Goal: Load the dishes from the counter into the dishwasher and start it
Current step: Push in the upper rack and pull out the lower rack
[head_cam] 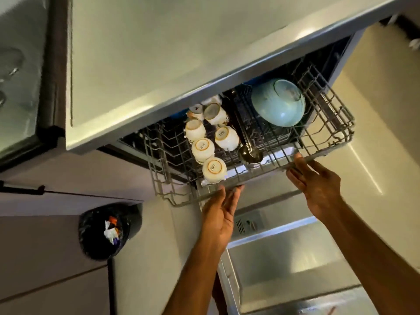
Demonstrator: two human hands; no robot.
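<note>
Step in hand: Since both hands sit at the front rail of the grey wire upper rack (250, 142), which stands pulled out from under the pale bench top (181, 53), the person appears to be sliding that rack, most likely pushing it home.
Left hand: The left hand (220, 214) is flat and released, fingertips touching the rack's front rail from below, gripping nothing.
Right hand: The right hand (316, 185) is likewise loose, fingers spread against the rail's right end, not clenched.
Load: Cream ceramic cups (213, 144) stand mouth-down in two rows at the rack's left-middle; a pale blue rounded bowl (278, 105) lies upturned at the rack's back right; a dark metal ladle (248, 148) lies between cups and bowl, its scoop near the front rail.
Below the rack: The stainless open door (284, 258) lies beneath the rack's front.
Beside the rack: A black bin (109, 230) stands on the floor to the rack's lower left.
Doing it well: An even push from both hands would probably keep the rack square on its runners; a slow push should keep the cups from toppling.
Risk: The cup nearest the front rail looks tilted and may tip.
</note>
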